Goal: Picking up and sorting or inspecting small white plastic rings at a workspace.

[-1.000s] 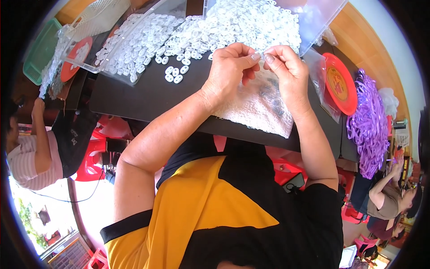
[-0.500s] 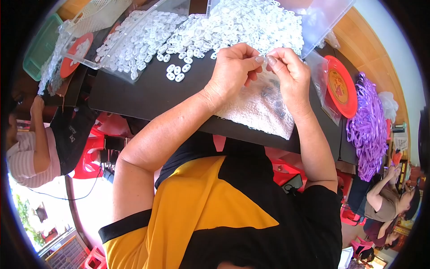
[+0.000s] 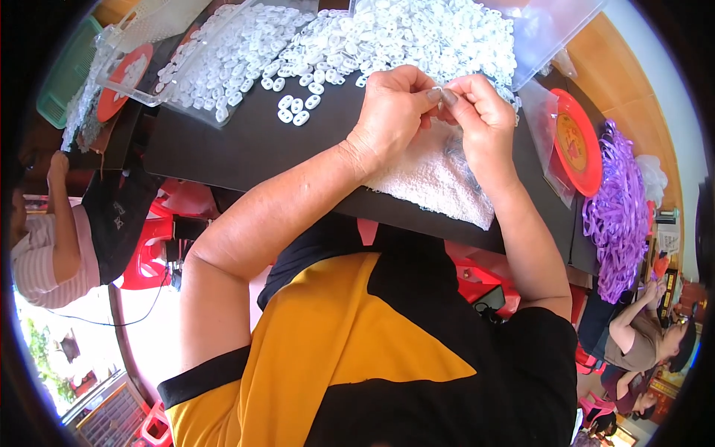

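Above a pinkish-white cloth (image 3: 436, 188), my left hand (image 3: 395, 112) and my right hand (image 3: 485, 123) meet fingertip to fingertip. Each is closed in a pinch, thumb against forefinger. A small whitish bit shows between the fingertips, too hidden to name. Just beyond my hands spreads a big heap of white oval pieces with two holes each (image 3: 417, 41). A few loose ones (image 3: 298, 104) lie on the dark table (image 3: 246, 153) to the left of my left hand.
A clear plastic tray (image 3: 134, 93) with more white pieces stands at the left. To the right are a red round tray (image 3: 577, 141) and a pile of purple ribbons (image 3: 617, 216). A co-worker (image 3: 48, 253) sits at the far left; other people are at the far right.
My hands remain pinched together over the cloth, their thumbs now slightly closer. The whole view has shifted a little. The loose pieces lie as before.
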Action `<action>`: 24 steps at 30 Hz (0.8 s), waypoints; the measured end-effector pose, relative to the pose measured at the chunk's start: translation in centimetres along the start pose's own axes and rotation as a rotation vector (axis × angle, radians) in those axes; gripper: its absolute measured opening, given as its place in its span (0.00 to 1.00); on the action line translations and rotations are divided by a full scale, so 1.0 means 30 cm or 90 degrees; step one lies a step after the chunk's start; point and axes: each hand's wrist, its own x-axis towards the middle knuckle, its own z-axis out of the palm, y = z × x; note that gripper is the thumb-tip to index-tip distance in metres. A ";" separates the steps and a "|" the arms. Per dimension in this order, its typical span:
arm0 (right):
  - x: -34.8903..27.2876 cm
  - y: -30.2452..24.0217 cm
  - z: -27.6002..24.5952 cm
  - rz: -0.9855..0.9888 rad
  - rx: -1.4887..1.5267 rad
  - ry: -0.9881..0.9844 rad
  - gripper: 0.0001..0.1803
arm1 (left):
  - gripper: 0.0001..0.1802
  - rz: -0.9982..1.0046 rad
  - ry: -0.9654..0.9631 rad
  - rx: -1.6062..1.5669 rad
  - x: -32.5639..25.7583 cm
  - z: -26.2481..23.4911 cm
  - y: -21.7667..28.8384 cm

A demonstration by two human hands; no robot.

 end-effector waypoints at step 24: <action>0.190 -0.245 0.187 -0.274 -0.370 -0.341 0.05 | 0.10 0.408 -0.002 0.355 0.043 0.037 -0.167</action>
